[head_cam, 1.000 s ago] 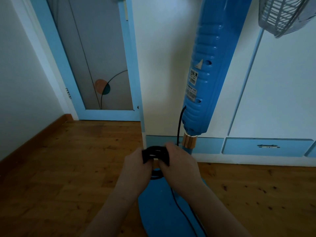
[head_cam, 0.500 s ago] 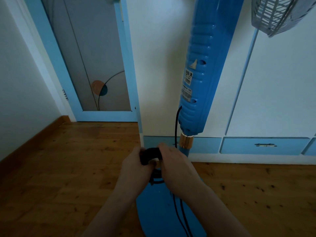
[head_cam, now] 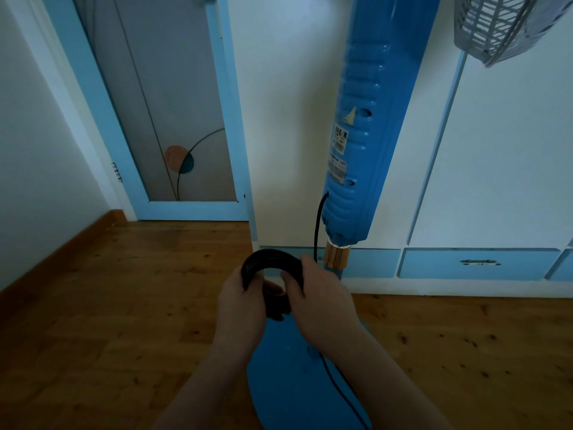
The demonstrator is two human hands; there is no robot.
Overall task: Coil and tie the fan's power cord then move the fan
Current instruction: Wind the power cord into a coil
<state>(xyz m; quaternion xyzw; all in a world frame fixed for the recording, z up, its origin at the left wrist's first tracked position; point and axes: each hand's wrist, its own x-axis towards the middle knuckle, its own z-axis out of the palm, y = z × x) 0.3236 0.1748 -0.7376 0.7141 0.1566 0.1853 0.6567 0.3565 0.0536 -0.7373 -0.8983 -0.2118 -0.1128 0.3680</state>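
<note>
A blue pedestal fan (head_cam: 366, 125) stands before me, its grey grille (head_cam: 508, 23) at the top right and its blue base (head_cam: 288, 380) on the floor under my arms. Its black power cord (head_cam: 270, 262) is wound into a coil that I hold over the base. My left hand (head_cam: 242, 302) grips the coil's left side and my right hand (head_cam: 322, 293) grips its right side. One strand runs from the fan's column (head_cam: 317, 225) down behind my right hand. Another strand trails across the base.
A white wardrobe with blue trim and a drawer (head_cam: 479, 263) stands right behind the fan. A blue-framed door (head_cam: 161, 113) is at the back left, beside a white wall with a wooden skirting (head_cam: 59, 252). Wooden floor (head_cam: 117, 321) spreads to both sides.
The coil has risen a little and now arches clearly above my hands. My view has shifted slightly; both hands keep their grip.
</note>
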